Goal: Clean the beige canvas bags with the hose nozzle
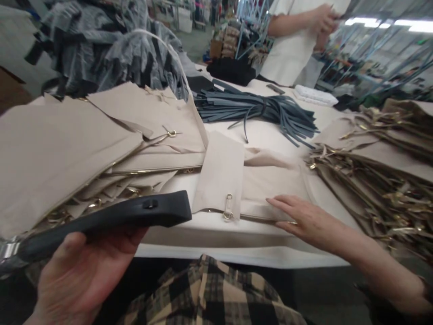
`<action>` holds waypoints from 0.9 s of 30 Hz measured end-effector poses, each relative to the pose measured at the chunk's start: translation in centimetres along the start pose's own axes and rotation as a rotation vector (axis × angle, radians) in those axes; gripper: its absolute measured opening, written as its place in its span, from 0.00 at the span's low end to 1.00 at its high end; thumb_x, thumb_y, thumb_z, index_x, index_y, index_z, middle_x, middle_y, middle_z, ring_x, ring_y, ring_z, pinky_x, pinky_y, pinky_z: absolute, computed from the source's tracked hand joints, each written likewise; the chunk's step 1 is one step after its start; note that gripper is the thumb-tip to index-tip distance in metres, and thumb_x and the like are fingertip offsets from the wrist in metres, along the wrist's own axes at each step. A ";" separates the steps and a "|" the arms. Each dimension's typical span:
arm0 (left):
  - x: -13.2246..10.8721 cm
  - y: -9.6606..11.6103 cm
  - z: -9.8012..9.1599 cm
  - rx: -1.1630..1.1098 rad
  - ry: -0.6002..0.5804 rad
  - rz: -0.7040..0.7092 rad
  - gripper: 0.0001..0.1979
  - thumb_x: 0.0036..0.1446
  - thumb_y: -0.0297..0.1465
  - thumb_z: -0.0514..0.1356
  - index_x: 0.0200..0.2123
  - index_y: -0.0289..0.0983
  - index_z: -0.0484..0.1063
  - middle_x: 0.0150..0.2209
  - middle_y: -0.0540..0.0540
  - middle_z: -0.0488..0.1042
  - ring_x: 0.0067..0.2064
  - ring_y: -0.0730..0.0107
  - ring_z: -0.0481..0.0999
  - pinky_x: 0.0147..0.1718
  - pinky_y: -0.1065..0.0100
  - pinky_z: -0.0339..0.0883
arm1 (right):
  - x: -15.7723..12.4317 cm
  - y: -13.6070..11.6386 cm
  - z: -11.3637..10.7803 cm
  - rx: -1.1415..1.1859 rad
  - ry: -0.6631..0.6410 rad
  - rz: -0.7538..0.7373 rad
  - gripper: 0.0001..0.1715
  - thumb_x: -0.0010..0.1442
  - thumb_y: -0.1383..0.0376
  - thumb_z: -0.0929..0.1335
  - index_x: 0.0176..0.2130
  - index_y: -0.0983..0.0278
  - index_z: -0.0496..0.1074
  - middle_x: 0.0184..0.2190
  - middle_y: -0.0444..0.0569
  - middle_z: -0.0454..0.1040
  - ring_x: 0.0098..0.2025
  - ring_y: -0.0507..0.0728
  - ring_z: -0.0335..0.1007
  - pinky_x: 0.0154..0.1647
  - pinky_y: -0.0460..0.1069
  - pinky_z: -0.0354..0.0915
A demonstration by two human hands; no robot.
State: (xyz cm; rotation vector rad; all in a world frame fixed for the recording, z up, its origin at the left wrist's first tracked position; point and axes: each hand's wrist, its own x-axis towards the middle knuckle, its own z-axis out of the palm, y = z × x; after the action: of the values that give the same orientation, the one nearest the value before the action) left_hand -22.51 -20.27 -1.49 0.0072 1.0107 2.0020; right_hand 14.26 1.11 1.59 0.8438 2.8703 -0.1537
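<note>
My left hand (84, 275) holds a long black hand tool (135, 212) from below, its thumb on the near side. The tool has a small slide on its side and a silver metal part at its left end; its exact kind is unclear. My right hand (307, 221) lies flat, fingers stretched out, on a beige fabric piece (274, 185) with a zip along its near edge. Across that piece's left end lies a beige flap (219, 167) with a gold-coloured metal ring (228, 206) near its lower edge. The tool is apart from the fabric piece, left of the flap.
Stacked beige zipped pieces (61, 140) are at left, more (375, 171) at right. Behind the flap is a tied bundle of dark blue-grey straps (257, 108). Plastic-wrapped dark items (91, 49) rise at back left. A person (294, 40) stands across the white table (230, 259).
</note>
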 end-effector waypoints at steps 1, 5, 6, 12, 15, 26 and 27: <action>-0.2 -0.5 1.3 0.030 0.004 0.026 0.22 0.40 0.39 0.74 0.41 0.44 0.79 0.43 0.53 0.83 0.47 0.57 0.80 0.47 0.57 0.78 | 0.7 -0.5 -0.3 0.065 0.057 -0.023 0.23 0.66 0.64 0.65 0.60 0.62 0.66 0.53 0.56 0.72 0.53 0.62 0.71 0.54 0.58 0.70; -0.8 -2.5 5.0 0.123 -0.060 0.016 0.23 0.35 0.36 0.77 0.36 0.37 0.79 0.37 0.48 0.84 0.43 0.58 0.81 0.45 0.58 0.79 | 5.4 -1.9 0.2 0.215 0.275 -0.191 0.21 0.67 0.70 0.61 0.56 0.62 0.71 0.55 0.54 0.73 0.59 0.60 0.67 0.60 0.59 0.67; -0.9 -3.0 5.4 0.148 -0.084 0.002 0.22 0.36 0.35 0.77 0.37 0.36 0.79 0.37 0.47 0.84 0.44 0.58 0.81 0.46 0.58 0.78 | 6.7 -2.0 0.8 0.231 0.312 -0.227 0.20 0.66 0.70 0.61 0.55 0.62 0.71 0.56 0.54 0.72 0.61 0.60 0.65 0.61 0.60 0.66; -0.9 -5.9 6.6 0.273 -0.188 -0.035 0.15 0.40 0.29 0.75 0.35 0.38 0.81 0.37 0.47 0.83 0.43 0.60 0.80 0.45 0.61 0.78 | 11.8 -2.2 5.3 0.393 0.340 -0.242 0.16 0.69 0.64 0.63 0.53 0.64 0.73 0.53 0.56 0.73 0.57 0.60 0.67 0.62 0.60 0.64; -0.6 -7.6 7.4 0.299 -0.224 -0.075 0.14 0.43 0.29 0.74 0.36 0.39 0.81 0.37 0.47 0.83 0.43 0.61 0.80 0.46 0.60 0.77 | 12.3 -2.1 6.6 0.462 0.389 -0.207 0.16 0.68 0.64 0.64 0.52 0.63 0.74 0.54 0.56 0.72 0.56 0.60 0.67 0.60 0.60 0.65; -0.3 -6.7 7.9 0.408 -0.174 -0.056 0.10 0.44 0.29 0.73 0.33 0.38 0.80 0.36 0.47 0.82 0.42 0.59 0.80 0.45 0.56 0.78 | 12.4 -2.2 7.0 0.518 0.419 -0.205 0.15 0.68 0.67 0.62 0.51 0.65 0.74 0.52 0.55 0.73 0.56 0.59 0.67 0.60 0.58 0.65; -0.4 -6.7 7.8 0.421 -0.161 -0.052 0.11 0.44 0.29 0.73 0.33 0.38 0.80 0.35 0.47 0.82 0.42 0.59 0.80 0.45 0.56 0.78 | 12.4 -2.2 7.0 0.524 0.420 -0.205 0.15 0.68 0.67 0.62 0.51 0.65 0.74 0.52 0.55 0.73 0.56 0.59 0.67 0.61 0.58 0.65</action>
State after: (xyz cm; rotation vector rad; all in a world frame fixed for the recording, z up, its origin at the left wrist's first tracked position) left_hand -14.86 -13.53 -0.49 0.3594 1.2923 1.6797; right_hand 3.57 4.86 -7.22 0.7158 3.3686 -0.8816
